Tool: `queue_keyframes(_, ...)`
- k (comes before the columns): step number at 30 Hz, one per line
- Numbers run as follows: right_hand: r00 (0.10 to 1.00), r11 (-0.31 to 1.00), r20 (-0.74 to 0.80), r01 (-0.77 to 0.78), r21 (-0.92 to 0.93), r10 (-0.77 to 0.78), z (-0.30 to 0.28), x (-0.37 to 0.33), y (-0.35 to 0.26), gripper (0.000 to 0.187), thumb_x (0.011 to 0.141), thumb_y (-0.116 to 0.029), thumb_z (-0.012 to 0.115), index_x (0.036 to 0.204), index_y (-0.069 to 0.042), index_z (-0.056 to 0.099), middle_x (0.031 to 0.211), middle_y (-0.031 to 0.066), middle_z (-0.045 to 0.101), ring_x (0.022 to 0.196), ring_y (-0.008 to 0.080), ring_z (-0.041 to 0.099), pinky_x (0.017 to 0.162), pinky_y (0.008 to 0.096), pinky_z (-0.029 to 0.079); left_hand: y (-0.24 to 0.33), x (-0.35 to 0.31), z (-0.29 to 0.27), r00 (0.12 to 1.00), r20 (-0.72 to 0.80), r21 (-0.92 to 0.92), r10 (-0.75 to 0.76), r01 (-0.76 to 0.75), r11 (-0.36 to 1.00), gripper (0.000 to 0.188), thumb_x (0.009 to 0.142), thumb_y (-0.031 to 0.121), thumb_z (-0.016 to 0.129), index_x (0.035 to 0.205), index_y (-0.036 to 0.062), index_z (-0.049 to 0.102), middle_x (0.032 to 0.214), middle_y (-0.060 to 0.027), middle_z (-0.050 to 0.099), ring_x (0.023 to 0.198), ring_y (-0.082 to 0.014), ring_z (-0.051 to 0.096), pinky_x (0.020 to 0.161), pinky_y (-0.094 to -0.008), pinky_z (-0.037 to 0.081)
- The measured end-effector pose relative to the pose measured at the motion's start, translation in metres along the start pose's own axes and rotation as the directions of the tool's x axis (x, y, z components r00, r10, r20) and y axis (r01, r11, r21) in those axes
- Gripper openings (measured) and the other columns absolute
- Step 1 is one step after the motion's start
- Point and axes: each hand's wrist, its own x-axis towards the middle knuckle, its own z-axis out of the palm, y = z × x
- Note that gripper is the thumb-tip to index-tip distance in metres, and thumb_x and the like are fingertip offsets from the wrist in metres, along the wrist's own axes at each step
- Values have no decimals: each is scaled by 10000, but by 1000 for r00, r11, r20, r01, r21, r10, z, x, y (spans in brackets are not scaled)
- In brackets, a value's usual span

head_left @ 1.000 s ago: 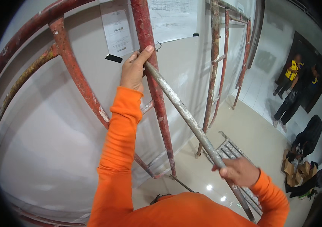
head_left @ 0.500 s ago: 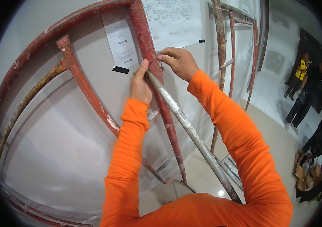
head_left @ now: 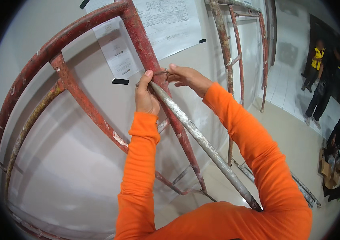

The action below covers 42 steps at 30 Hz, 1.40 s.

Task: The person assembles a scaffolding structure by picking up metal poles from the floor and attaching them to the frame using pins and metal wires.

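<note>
A red scaffold frame (head_left: 140,40) with chipped paint stands in front of me, its upright post running down the middle. My left hand (head_left: 147,98) is closed around the upper end of a worn silver brace tube (head_left: 206,138), holding it against the post, thumb on top. The tube slants down to the right toward my body. Across the post lies a thin wire-like piece (head_left: 161,73). At its right end is my right hand (head_left: 190,78), fingers bent and bunched around it. The fingers partly hide that end.
Behind the frame, papers (head_left: 172,28) are taped to a pale wall. A second rusty scaffold frame (head_left: 224,52) stands to the right. Farther off are people, one in a yellow vest (head_left: 317,58). Cardboard boxes (head_left: 334,174) lie at the far right; silver tubes (head_left: 306,192) lie on the floor.
My right hand has shifted slightly lower on the post and its fingers have turned, with the thumb raised. More of the thin wire-like piece shows. My left hand still holds the tube's end.
</note>
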Motion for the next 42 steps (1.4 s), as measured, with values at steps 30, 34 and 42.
queue_keyframes(30,988,984,-148,-57,-169,32,7,-42,-44,356,882,-408,652,950,-59,657,778,34,651,754,144,645,669,319,502,-7,-22,1,995,88,-145,40,-27,989,415,889,264,557,1167,-44,585,1073,-133,638,978,-221,601,895,-363,470)
queue_keyframes(34,989,982,-141,-67,-175,42,-5,-26,-52,370,883,-398,659,991,-44,649,777,22,655,810,128,654,702,279,511,-19,-15,0,996,51,-114,70,-64,991,431,886,254,553,1199,-42,571,1087,-128,632,986,-221,597,894,-361,470)
queue_keyframes(42,975,736,-72,110,-668,-211,32,-7,-103,251,811,-258,653,781,-10,671,652,84,644,648,179,652,595,322,506,-13,-19,-12,991,123,-71,45,-37,997,392,919,257,578,1190,-27,574,1056,-114,638,966,-195,594,888,-334,463)
